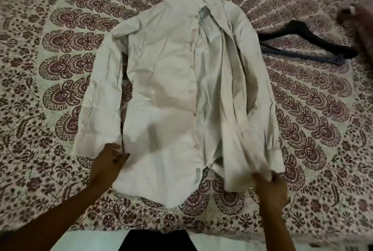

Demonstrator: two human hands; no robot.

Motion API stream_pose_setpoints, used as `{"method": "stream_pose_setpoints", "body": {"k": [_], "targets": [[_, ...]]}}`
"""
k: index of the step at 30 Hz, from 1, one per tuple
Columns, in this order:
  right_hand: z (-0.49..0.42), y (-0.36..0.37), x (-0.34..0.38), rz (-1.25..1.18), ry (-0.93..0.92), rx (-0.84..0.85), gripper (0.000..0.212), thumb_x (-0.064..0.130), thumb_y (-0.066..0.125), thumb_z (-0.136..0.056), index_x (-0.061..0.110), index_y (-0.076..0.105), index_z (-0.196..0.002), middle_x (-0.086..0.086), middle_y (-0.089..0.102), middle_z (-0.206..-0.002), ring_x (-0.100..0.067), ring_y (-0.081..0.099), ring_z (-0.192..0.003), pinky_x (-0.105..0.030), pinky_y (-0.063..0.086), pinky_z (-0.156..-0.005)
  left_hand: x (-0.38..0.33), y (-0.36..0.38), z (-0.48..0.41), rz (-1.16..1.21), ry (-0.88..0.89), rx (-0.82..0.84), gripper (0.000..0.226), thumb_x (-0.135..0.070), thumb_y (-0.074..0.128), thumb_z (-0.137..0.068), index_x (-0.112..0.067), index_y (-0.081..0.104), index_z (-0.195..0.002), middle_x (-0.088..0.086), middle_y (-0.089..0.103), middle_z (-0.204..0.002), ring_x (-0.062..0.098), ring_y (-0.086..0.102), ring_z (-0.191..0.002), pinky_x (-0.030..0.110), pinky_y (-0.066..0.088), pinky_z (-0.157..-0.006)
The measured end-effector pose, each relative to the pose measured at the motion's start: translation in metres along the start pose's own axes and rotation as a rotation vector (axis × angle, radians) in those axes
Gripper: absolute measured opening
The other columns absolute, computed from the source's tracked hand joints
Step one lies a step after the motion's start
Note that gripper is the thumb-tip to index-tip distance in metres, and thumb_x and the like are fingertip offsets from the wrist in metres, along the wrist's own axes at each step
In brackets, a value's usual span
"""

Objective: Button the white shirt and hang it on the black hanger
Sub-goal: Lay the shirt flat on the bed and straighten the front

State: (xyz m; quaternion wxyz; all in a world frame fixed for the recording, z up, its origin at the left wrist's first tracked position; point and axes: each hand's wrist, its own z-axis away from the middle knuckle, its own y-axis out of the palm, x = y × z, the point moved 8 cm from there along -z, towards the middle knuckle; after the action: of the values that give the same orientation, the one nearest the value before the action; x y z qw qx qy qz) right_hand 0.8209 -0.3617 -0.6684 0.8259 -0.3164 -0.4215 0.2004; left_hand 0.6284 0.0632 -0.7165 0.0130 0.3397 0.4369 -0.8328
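Patterned bedspread (60,28) carries the white shirt (165,89) flat and unbuttoned, black hanger (302,49) far right; left hand (109,162) grip pinches the side hem, right hand (270,186) grip pinches the bunched right panel, so plackets may be misaligned.

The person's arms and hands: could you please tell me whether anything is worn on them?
Both forearms are bare up to the bottom edge of the picture: no sleeves show. The left hand and the right hand wear no gloves, and no watch, bracelet or ring can be seen in this soft picture.
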Motion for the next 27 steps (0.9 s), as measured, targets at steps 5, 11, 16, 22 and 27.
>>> {"method": "stream_pose_setpoints", "body": {"k": [5,11,16,22,27], "targets": [[0.073,0.01,0.083,-0.397,-0.411,0.033,0.036,-0.006,0.061,-0.082,0.012,0.06,-0.113,0.001,0.066,-0.103,0.001,0.067,-0.081,-0.019,0.057,-0.061,-0.001,0.005,0.014,-0.068,0.071,-0.041,0.035,-0.02,0.072,-0.079,-0.008,0.055,-0.107,0.012,0.057,-0.103,0.026,0.056,-0.081,0.03,0.042,-0.061],[0.137,0.123,0.075,0.46,-0.763,0.657,0.041,0.037,0.059,-0.089,0.024,0.055,-0.127,0.004,0.069,-0.104,-0.008,0.062,-0.085,-0.022,0.05,-0.075,0.029,0.016,0.021,0.001,-0.119,-0.052,0.042,-0.017,0.078,-0.071,0.006,0.058,-0.1,0.024,0.056,-0.108,0.037,0.054,-0.102,0.035,0.044,-0.079],[0.078,0.045,0.036,0.037,-0.533,-0.069,0.038,-0.004,0.061,-0.082,0.011,0.062,-0.117,-0.009,0.065,-0.101,-0.02,0.06,-0.088,-0.034,0.054,-0.068,0.037,0.038,0.033,0.616,-0.519,0.208,0.017,-0.011,0.058,-0.087,-0.007,0.063,-0.102,0.017,0.065,-0.101,0.033,0.061,-0.09,0.038,0.048,-0.076],[0.017,0.049,-0.015,0.364,-0.372,0.06,0.073,-0.008,0.063,-0.073,0.007,0.037,-0.14,-0.025,0.042,-0.135,-0.042,0.037,-0.123,-0.051,0.037,-0.098,-0.007,0.032,0.035,0.838,0.01,0.279,0.036,0.003,0.038,-0.091,-0.013,0.059,-0.115,0.007,0.061,-0.12,0.027,0.056,-0.111,0.024,0.056,-0.079],[0.013,0.062,0.003,0.254,-0.475,0.108,0.057,-0.011,0.058,-0.075,0.005,0.051,-0.13,-0.018,0.06,-0.112,-0.032,0.055,-0.104,-0.031,0.043,-0.079,-0.014,0.043,0.018,-0.002,0.344,0.097,0.1,-0.021,0.076,-0.069,-0.03,0.014,-0.147,0.013,0.042,-0.142,0.035,0.043,-0.125,0.053,0.047,-0.093]]}}
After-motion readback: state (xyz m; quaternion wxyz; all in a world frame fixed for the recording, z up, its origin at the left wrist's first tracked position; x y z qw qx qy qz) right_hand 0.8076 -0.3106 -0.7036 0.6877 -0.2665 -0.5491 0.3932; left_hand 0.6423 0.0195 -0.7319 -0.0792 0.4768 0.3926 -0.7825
